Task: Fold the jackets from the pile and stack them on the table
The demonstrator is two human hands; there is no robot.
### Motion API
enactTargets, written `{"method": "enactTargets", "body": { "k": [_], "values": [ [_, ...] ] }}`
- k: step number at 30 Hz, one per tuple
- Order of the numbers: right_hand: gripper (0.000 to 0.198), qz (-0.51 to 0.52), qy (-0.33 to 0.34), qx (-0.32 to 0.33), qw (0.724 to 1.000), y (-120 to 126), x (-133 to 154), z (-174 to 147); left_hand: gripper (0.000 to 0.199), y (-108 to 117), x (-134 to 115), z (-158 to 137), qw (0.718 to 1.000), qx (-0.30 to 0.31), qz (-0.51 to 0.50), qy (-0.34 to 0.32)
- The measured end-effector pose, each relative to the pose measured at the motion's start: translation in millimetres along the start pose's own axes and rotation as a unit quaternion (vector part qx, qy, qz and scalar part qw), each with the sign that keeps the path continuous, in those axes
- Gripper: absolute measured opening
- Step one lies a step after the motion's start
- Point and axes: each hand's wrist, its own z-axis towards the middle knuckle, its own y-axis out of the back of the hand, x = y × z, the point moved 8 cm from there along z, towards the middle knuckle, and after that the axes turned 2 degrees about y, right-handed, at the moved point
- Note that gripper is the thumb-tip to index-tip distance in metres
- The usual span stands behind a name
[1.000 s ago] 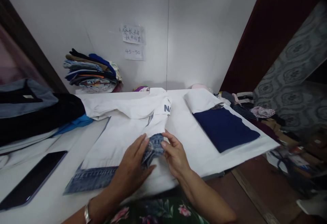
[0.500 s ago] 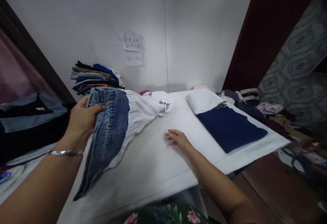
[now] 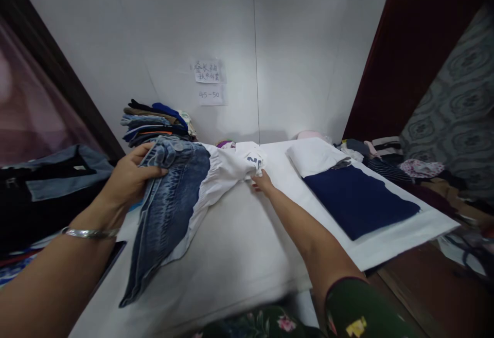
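A denim-and-white garment [image 3: 175, 189] stretches across the left half of the table, its white part gathered where it joins the denim. My left hand [image 3: 133, 178] grips the denim edge between thumb and fingers, holding that side raised. At the far end of the white part [image 3: 227, 168], which carries dark letters, my right hand [image 3: 263, 183] pinches the cloth, thumb on top and fingers curled beneath. To the right lies a folded dark blue and white garment [image 3: 358, 201], apart from both hands.
A stack of folded clothes [image 3: 154, 122] stands at the back left against the wall. Black clothing with a denim collar [image 3: 54, 183] lies at far left. More clothes [image 3: 420, 168] are heaped beyond the right side of the white table [image 3: 239, 255]. Handwritten papers [image 3: 208, 81] hang on the wall.
My right hand has moved forward from above the table to the lettered white end and closed on it. My left hand still holds the denim edge. The view has shifted slightly.
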Motion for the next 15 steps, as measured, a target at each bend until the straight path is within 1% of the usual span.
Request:
{"method": "enactTargets", "body": {
  "k": [3, 5, 8, 10, 12, 13, 15],
  "values": [
    [0.078, -0.033, 0.036, -0.006, 0.999, 0.1, 13.9, 19.2, 0.055, 8.5, -2.7, -1.6, 0.999, 0.026, 0.025, -0.022],
    [0.075, -0.048, 0.057, -0.012, 0.997, 5.0, 22.4, 30.7, 0.054, 14.6, -3.5, -2.9, 0.997, 0.038, 0.062, -0.037],
    [0.063, -0.06, 0.075, -0.03, 0.995, 17.8, 30.4, 44.1, 0.055, 20.1, -2.3, -5.5, 0.99, 0.053, 0.127, -0.041],
    [0.053, -0.06, 0.075, -0.046, 0.994, 27.1, 30.5, 49.4, 0.048, 17.7, -2.9, -9.5, 0.982, 0.079, 0.165, -0.045],
    [0.047, -0.054, 0.068, -0.058, 0.995, 34.2, 26.2, 51.2, 0.036, 6.4, -6.7, -18.6, 0.968, 0.134, 0.202, -0.069],
    [0.046, -0.049, 0.063, -0.062, 0.995, 36.6, 22.6, 50.9, 0.03, -3.1, -9.1, -26.6, 0.954, 0.175, 0.226, -0.091],
    [0.046, -0.034, 0.052, -0.062, 0.996, 39.2, 12.7, 48.5, 0.021, -29.5, -11.1, -51.7, 0.912, 0.277, 0.268, -0.142]
  ]
}}
